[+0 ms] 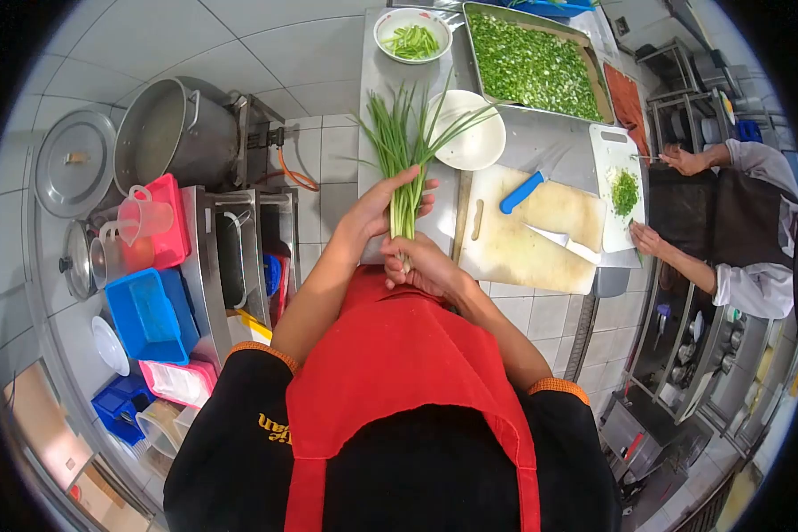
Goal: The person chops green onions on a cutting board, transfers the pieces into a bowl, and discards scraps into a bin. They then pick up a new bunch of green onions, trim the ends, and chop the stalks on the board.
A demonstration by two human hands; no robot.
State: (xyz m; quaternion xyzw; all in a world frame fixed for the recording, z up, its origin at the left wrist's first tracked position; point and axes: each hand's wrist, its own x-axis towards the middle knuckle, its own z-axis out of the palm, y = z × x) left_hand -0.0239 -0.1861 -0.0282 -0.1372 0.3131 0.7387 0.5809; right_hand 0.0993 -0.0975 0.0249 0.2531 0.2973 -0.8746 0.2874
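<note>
The right hand [427, 264] partly hides the green stalks [397, 142] (near the base).

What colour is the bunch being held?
The bunch is green, paler toward its base; head view.

from my end of the feed i see one bunch of green onions [400, 146], long and slender, running lengthwise away from the body. the leaves are deep green and fan out loosely at the far end, several arching off to the right; the stalks pale to whitish at the near end. i see the left hand [374, 209] around the middle, the right hand [423, 264] around the pale ends.
</note>
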